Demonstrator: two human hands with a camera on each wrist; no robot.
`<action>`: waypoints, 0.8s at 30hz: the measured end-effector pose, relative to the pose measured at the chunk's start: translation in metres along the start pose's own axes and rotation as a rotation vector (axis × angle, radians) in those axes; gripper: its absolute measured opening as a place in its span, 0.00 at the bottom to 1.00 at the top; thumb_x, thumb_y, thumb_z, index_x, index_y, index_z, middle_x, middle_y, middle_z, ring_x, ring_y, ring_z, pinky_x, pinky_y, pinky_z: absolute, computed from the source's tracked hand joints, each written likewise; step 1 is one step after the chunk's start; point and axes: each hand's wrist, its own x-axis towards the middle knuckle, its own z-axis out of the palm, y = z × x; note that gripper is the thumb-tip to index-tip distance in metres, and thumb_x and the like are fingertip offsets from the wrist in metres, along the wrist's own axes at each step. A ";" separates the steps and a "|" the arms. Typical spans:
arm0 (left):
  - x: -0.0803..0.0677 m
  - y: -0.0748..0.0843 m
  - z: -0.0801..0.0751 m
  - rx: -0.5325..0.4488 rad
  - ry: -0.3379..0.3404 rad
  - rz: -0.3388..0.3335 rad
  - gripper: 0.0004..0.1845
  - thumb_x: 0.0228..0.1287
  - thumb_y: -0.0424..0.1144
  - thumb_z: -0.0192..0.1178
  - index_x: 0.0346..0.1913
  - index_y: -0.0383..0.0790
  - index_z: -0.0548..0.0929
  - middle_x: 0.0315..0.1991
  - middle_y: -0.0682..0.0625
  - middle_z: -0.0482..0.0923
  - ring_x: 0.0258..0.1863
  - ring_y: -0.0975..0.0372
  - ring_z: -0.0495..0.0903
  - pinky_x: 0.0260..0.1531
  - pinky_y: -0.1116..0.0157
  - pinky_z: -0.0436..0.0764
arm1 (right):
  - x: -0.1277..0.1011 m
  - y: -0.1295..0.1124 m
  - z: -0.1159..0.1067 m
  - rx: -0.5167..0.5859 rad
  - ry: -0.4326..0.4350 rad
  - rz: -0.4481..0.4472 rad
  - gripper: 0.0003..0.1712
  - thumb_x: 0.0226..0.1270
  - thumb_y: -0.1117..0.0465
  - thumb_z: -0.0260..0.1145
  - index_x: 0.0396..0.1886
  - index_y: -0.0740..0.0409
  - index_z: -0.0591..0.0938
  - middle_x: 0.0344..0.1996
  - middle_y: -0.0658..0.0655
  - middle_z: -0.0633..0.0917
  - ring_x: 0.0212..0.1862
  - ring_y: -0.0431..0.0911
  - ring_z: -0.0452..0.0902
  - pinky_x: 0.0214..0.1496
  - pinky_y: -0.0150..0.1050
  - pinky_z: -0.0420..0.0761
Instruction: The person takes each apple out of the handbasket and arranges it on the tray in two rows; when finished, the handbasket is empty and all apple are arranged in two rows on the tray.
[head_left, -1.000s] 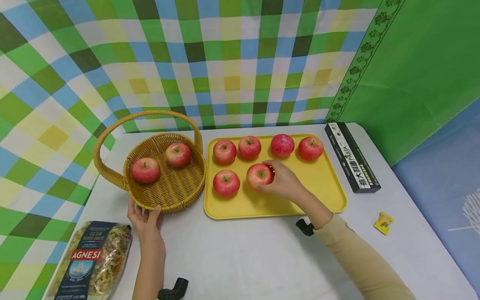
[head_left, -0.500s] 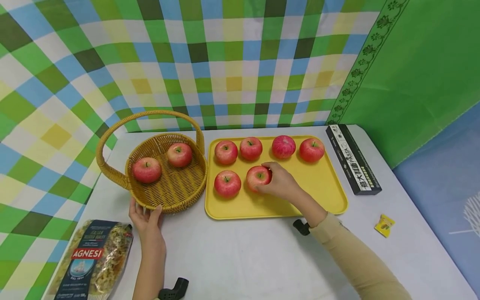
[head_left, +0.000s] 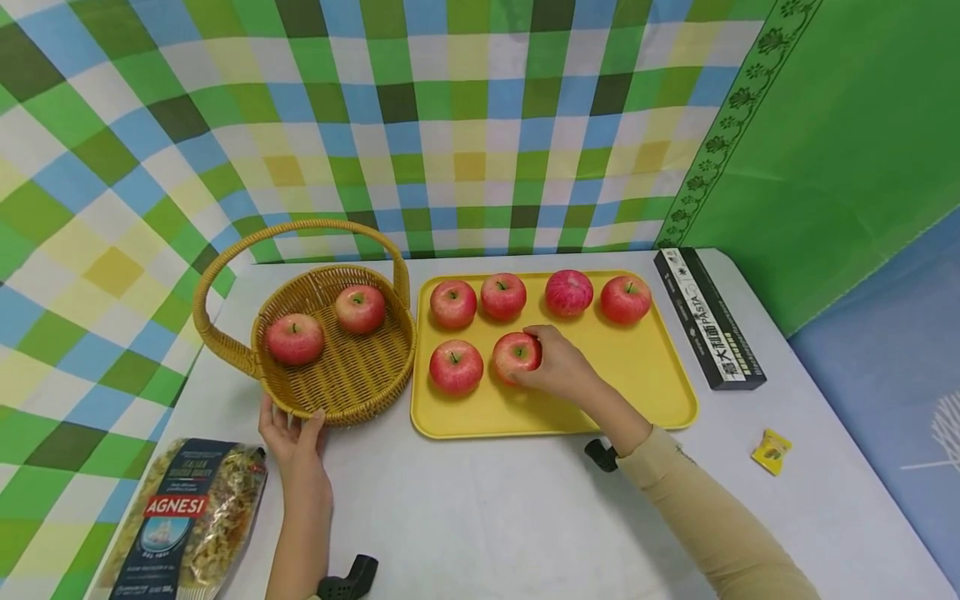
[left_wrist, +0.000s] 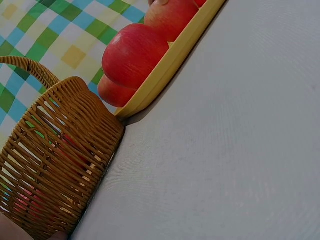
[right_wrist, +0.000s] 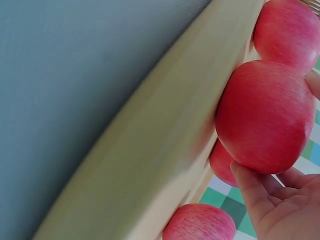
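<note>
A red apple (head_left: 513, 356) stands on the yellow tray (head_left: 630, 375), toward its middle. My right hand (head_left: 561, 364) grips it from the right, thumb in front and fingers behind. In the right wrist view, fingertips and thumb bracket the apple (right_wrist: 267, 120) close above the tray surface. My left hand (head_left: 294, 442) holds the near rim of the wicker basket (head_left: 352, 371), its thumb against the rim; most of that hand is outside the left wrist view. Two apples, one at the left (head_left: 295, 339) and one at the back (head_left: 360, 309), lie in the basket.
Several more apples sit on the tray, one (head_left: 456, 367) left of the held one and a back row including a darker, streaked apple (head_left: 568, 293). A black pasta box (head_left: 708, 321), a yellow wrapped candy (head_left: 771, 452) and an Agnesi pasta bag (head_left: 176, 521) lie around.
My right hand and the gripped apple have shifted very slightly left and toward me on the tray. My left hand stays on the basket. The head view has moved a little.
</note>
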 end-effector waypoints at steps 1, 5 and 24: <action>0.000 0.000 0.000 0.000 -0.001 0.001 0.41 0.71 0.29 0.53 0.74 0.64 0.43 0.76 0.55 0.39 0.73 0.57 0.49 0.67 0.59 0.60 | 0.000 0.000 0.000 -0.007 -0.002 0.000 0.47 0.50 0.48 0.76 0.65 0.64 0.66 0.58 0.62 0.73 0.58 0.55 0.69 0.63 0.50 0.71; 0.000 0.000 0.001 0.005 -0.003 0.002 0.41 0.71 0.29 0.53 0.74 0.64 0.43 0.76 0.55 0.39 0.72 0.57 0.49 0.67 0.59 0.61 | 0.000 -0.001 0.000 -0.017 -0.012 0.001 0.48 0.50 0.47 0.76 0.66 0.65 0.66 0.60 0.62 0.72 0.60 0.55 0.68 0.64 0.51 0.69; 0.001 0.001 0.000 0.018 0.011 -0.026 0.42 0.70 0.30 0.54 0.74 0.64 0.42 0.76 0.56 0.39 0.73 0.58 0.48 0.66 0.61 0.61 | 0.019 -0.114 0.028 0.073 0.120 -0.262 0.47 0.56 0.44 0.72 0.72 0.52 0.63 0.65 0.54 0.69 0.61 0.48 0.69 0.61 0.45 0.73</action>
